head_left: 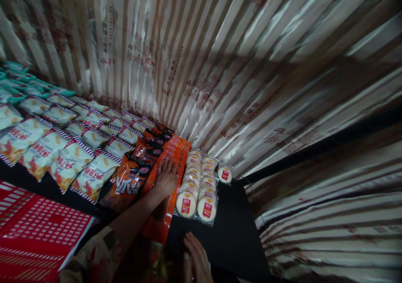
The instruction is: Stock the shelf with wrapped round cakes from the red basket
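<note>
My left hand (165, 176) lies flat with fingers stretched out on a row of orange snack packets (173, 150) on a black table (234, 224). My right hand (196, 260) rests low at the table's near edge, fingers together and extended, holding nothing that I can see. Right of the left hand lie two rows of clear packets of round white cakes (197, 182) with red labels. One single round cake packet (225, 174) sits apart at the right. Dark orange packets (132, 178) lie to the left of my hand.
Rows of white, red-striped snack bags (65, 157) cover the table's left side, with teal packets (15, 86) at the far left. A red and white patterned sheet (34, 228) lies at the lower left. A striped satin curtain (238, 65) hangs behind and to the right.
</note>
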Demonstrator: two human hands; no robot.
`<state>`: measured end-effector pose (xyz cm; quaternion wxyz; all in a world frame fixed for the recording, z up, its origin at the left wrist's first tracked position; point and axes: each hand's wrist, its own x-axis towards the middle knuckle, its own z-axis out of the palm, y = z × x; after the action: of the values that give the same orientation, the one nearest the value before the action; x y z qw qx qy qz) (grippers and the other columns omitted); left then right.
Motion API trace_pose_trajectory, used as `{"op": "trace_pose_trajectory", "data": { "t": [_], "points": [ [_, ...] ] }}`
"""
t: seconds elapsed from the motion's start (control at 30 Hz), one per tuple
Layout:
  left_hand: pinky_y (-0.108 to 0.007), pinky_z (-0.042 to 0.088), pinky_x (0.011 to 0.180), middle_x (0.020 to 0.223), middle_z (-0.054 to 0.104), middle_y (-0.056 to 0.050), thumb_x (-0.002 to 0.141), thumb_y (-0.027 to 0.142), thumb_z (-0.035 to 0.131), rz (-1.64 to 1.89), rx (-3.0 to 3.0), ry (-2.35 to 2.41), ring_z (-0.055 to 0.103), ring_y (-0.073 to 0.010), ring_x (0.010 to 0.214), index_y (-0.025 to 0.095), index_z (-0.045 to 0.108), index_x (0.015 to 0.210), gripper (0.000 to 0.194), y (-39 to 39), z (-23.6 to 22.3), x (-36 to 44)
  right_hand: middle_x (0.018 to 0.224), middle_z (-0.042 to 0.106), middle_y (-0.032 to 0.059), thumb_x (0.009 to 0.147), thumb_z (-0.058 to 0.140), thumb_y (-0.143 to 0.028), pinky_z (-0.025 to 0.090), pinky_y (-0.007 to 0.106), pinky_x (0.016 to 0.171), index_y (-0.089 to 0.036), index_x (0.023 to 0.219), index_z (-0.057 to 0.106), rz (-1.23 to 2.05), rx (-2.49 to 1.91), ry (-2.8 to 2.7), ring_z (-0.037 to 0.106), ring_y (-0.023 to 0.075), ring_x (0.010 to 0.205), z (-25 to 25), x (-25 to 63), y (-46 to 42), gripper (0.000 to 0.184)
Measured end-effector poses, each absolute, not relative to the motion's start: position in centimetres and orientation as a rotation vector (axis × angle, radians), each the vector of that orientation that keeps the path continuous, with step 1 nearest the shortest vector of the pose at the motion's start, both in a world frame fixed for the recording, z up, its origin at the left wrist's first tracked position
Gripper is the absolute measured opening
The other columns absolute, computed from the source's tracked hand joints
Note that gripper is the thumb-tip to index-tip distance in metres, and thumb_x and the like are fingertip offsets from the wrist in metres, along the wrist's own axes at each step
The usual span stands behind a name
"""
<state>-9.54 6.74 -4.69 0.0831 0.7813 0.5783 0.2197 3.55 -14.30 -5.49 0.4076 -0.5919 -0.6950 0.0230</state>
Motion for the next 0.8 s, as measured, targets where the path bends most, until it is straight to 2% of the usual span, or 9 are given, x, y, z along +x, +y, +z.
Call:
{"op": "trace_pose_trajectory", "data": {
  "t": [0.3,0.8],
  "points": [
    [-0.049,0.017,0.109,0.141,0.038,-0.013,0.091,0.031,0.03,0.664,2.332,1.78,0.023,-0.0268,0.135,0.012,0.044,0.131,0.047,6.8,-4.2,-10.2,0.1,0.069,0.0066,0.089,0.043,-0.031,0.056,0.039,0.077,-0.029,0.105,0.065,0.05,-1.529,-1.697,0.065,0.0238,0.095,-6.5,1.2,-15.1,0.027],
    [-0.052,0.017,0.108,0.14,0.038,-0.015,0.089,0.03,0.034,0.651,2.375,1.722,0.024,-0.0291,0.135,0.013,0.047,0.13,0.046,6.7,-4.2,-10.5,0.099,0.07,0.0036,0.088,0.045,-0.031,0.058,0.037,0.077,-0.034,0.108,0.065,0.117,-1.586,-1.641,0.066,0.0232,0.092,-5.8,-0.3,-16.7,0.028]
  ]
}}
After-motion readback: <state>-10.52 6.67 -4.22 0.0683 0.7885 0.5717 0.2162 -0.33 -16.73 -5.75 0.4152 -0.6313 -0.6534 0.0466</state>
